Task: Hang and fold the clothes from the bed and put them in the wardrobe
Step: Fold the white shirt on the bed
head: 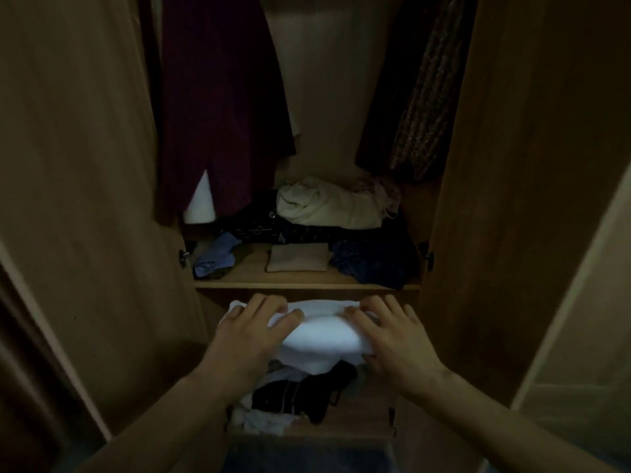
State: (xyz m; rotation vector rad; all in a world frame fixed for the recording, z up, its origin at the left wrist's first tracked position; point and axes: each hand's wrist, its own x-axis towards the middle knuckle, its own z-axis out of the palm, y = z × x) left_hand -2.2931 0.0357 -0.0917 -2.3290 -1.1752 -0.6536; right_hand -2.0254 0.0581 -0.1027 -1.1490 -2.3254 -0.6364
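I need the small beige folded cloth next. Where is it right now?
In the head view, the beige folded cloth lies flat at the middle of the wardrobe shelf, between a crumpled blue garment on its left and a dark blue garment on its right.

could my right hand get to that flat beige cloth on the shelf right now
Probably yes. The beige cloth lies at the shelf's front, uncovered, just above the right hand, though that hand and the left hand are pressing the white garment.
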